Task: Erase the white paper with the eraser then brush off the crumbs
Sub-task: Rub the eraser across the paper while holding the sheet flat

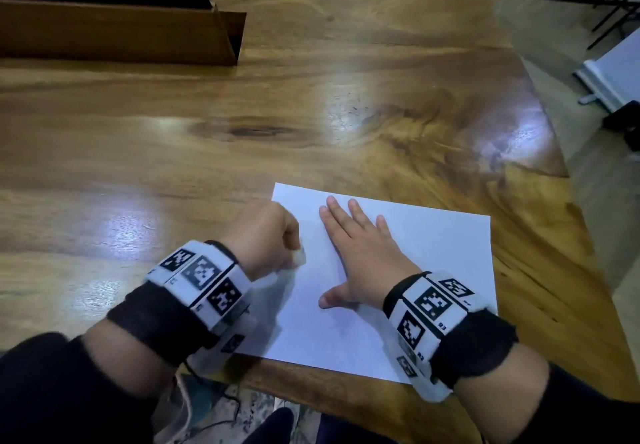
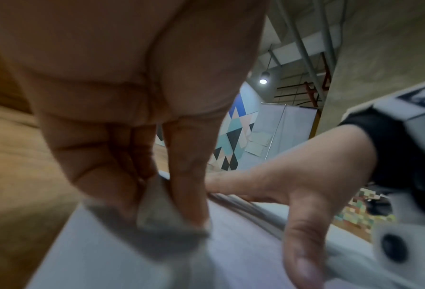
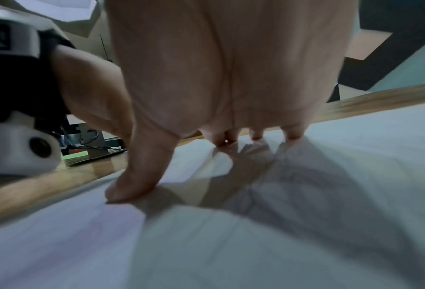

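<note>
White paper lies flat near the counter's near right edge. Left hand pinches the eraser in curled fingers, on the sheet's left edge. Right hand rests flat on the paper, fingers spread.

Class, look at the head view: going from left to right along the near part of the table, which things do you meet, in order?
Left hand → eraser in its grip → right hand, flat on the white paper.
</note>
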